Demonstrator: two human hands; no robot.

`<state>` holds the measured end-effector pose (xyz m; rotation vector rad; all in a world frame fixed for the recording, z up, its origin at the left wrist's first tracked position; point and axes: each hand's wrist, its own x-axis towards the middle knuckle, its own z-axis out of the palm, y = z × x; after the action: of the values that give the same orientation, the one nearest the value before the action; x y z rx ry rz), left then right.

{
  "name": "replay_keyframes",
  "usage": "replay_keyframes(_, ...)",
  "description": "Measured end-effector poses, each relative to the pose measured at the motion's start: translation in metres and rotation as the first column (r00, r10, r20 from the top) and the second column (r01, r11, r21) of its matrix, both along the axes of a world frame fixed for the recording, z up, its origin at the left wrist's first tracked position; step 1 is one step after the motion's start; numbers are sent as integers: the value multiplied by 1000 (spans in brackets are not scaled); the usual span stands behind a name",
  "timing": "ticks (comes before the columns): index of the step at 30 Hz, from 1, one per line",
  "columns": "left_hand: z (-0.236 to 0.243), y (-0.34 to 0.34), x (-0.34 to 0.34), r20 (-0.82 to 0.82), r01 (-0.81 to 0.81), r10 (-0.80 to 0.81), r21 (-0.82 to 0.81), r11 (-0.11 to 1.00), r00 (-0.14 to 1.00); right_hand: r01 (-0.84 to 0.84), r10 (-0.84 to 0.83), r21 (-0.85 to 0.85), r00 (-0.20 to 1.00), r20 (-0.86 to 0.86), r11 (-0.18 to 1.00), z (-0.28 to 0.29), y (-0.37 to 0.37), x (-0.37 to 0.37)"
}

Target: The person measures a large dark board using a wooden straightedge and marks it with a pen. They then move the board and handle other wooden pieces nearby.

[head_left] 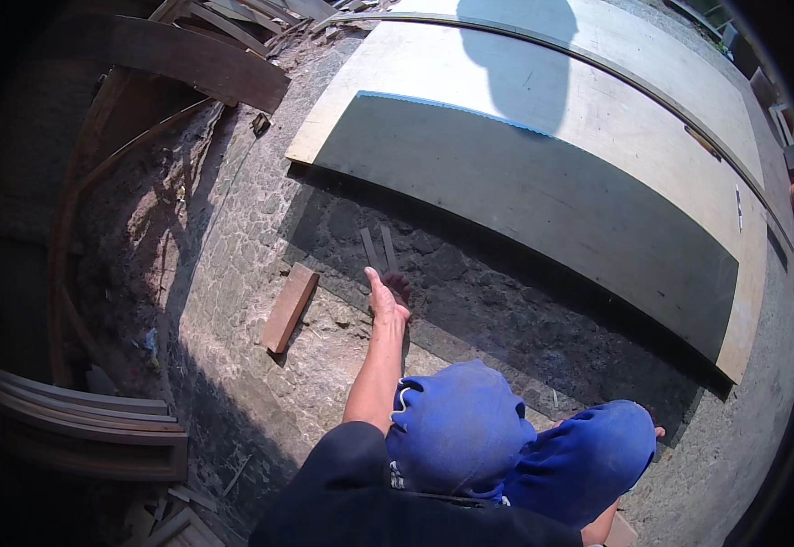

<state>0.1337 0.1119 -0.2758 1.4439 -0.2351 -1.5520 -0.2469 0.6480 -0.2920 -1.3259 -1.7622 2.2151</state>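
A wide, pale wooden board (pixel 412 60) carries the far part of a dark, see-through tinted sheet (pixel 524 210); its near part overhangs the rough ground. The left hand (pixel 388 301) pinches that near edge, thumb above, fingers beneath. The right hand (pixel 659 432), mostly behind the knee, shows too little to tell its grip. Best, I judge, keep both ends level, avoiding twist.

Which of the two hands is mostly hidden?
The right hand: the blue-clad right knee covers most of it, while the left hand shows plainly at the near edge of the dark transparent sheet.
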Motion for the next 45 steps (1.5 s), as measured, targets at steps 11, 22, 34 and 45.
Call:
replay_keyframes(11, 18, -6, -6, 203, 88, -97, 51, 995, 974, 250, -248, -369, 967, 55, 895, 7, -31, 17)
replay_keyframes(22, 52, 76, -144, 399, 631, -557, -73, 772, 728, 168, -163, -385, 986, 47, 908, 18, -22, 32)
replay_keyframes(34, 44, 60, -139, 380, 636, -574, -53, 770, 725, 342, 6, 516, 829, -559, 785, 332, 174, -7)
replay_keyframes(45, 21, 14, -28, 359, 359, -339, 13, 933, 870, 473, 335, 866, 852, -403, -161, 512, 268, -30)
